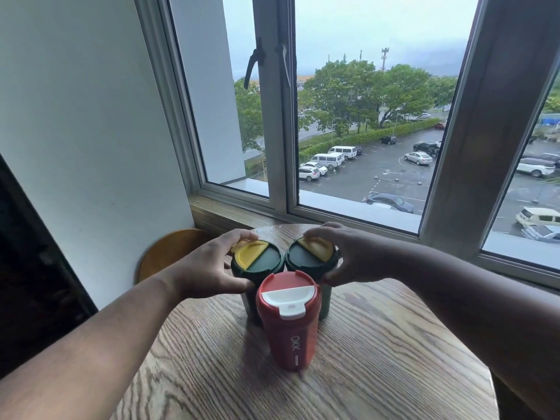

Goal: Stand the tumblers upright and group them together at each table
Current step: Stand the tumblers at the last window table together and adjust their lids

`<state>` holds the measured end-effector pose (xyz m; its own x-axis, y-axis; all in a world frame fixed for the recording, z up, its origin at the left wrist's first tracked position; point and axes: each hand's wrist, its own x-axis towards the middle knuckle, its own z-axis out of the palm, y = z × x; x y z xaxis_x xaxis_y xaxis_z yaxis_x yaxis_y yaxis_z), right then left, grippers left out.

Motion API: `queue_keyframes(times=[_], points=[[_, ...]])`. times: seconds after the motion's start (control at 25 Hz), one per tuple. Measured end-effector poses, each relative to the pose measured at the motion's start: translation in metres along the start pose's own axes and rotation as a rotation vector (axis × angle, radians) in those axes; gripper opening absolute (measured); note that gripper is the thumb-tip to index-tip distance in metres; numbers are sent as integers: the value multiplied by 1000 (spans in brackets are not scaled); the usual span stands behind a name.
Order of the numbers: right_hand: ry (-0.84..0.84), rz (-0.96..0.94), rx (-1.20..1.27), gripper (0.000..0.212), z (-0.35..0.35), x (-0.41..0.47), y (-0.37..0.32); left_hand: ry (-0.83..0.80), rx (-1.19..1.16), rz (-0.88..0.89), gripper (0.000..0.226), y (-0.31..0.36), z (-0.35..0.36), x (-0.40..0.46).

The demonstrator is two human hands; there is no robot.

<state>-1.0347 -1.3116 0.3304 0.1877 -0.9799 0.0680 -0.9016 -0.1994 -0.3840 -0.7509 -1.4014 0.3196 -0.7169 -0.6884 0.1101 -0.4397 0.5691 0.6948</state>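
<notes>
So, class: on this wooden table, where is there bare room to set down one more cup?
Bare wood lies on the table right of the red cup, and on the near left below the left hand. It is crowded at the far middle: two green cups, held by both hands, right hand.

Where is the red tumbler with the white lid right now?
In the head view, the red tumbler with the white lid stands upright mid-table, nearest the camera, directly in front of two dark green tumblers with yellow-flapped lids.
</notes>
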Motion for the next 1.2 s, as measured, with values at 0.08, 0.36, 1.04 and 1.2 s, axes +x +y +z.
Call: queue_keyframes(times=[0.08, 0.36, 1.04, 1.2], points=[[3, 3, 0, 90, 0, 0, 0, -1, -7, -9, 79, 2, 1, 0], [2, 3, -18, 90, 1, 0, 0, 9, 41, -2, 82, 3, 1, 0], [3, 13, -9, 95, -1, -5, -5, 31, 510, 357, 90, 47, 20, -30], [28, -5, -31, 94, 1, -4, -2, 21, 495, 347, 92, 46, 23, -26]])
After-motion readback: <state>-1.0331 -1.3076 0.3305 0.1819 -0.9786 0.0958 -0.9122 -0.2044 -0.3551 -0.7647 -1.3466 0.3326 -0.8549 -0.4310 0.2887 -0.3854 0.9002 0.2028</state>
